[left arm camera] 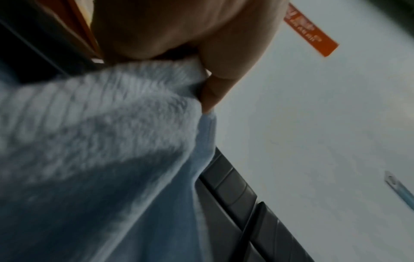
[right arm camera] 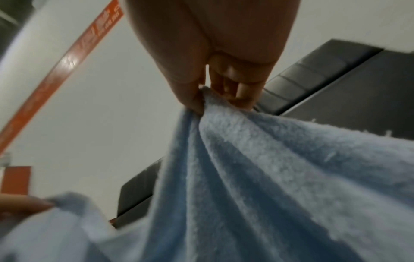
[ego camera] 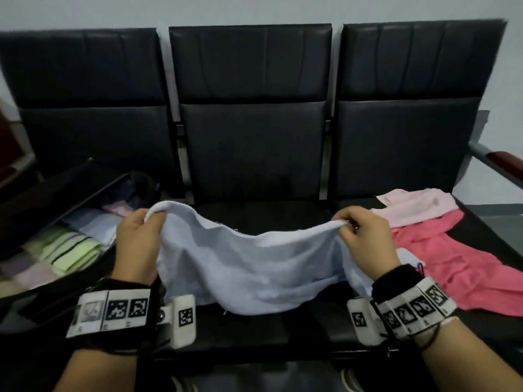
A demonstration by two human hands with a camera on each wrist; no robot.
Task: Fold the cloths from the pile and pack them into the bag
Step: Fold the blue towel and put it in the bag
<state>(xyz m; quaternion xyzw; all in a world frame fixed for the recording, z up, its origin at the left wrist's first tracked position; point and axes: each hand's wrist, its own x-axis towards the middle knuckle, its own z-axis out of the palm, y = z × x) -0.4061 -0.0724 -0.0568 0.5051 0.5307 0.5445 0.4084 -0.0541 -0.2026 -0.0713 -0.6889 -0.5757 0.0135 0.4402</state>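
Holding a pale blue cloth (ego camera: 243,264) up by its top edge, both hands keep it spread above the middle seat of a row of black seats (ego camera: 254,154). The left hand (ego camera: 137,244) has its grip closed on the cloth's left upper corner, the fabric bunched over the fingers; the left wrist view shows the thumb (left arm camera: 212,92) pressed into the terry. The right hand (ego camera: 365,244) pinches the right upper corner between thumb and fingertips (right arm camera: 243,92), and folds fan down from that pinch. Between the two grips the top edge sags in a shallow curve, while the lower part of the cloth hangs down toward the front of the seat.

On the left seat stands an open black bag (ego camera: 56,193), with folded cloths (ego camera: 70,250) in green, light blue and pink packed in rows inside. On the right seat lie a coral-pink cloth (ego camera: 458,267) and, behind it and partly overlapping, a light pink cloth (ego camera: 418,207), both unfolded. Marker-printed bands wrap both wrists. An orange strip (right arm camera: 67,58) crosses the pale wall in the wrist views.
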